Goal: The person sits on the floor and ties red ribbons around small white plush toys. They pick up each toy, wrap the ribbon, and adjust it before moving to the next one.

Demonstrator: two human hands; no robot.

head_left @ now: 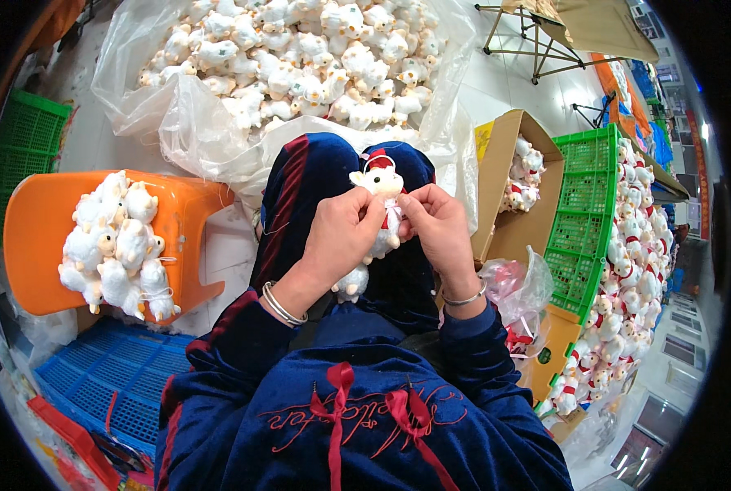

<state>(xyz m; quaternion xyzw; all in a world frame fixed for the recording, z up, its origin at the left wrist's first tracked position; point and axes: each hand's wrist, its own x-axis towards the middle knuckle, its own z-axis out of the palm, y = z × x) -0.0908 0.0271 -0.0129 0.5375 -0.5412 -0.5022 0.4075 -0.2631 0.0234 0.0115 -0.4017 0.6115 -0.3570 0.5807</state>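
Observation:
Above my lap, a small white plush sheep (384, 182) with a red hat and a red-and-white piece at its neck faces up between my hands. My left hand (338, 227) is closed at the toy's left side, thumb and forefinger pinching at its neck. On the other side my right hand (440, 226) pinches the neck piece, which looks like a thin pale ribbon over red cloth; my fingers hide the exact grip. A second white plush toy (351, 283) without visible red lies on my lap below my left hand.
An orange stool (34, 245) at left bears several plain plush toys (120, 245). Ahead lies a large clear plastic bag (185, 131) heaped with more. To the right stand a cardboard box (537, 219), a green crate (582, 196) of dressed toys and a plastic bag of red pieces (517, 299).

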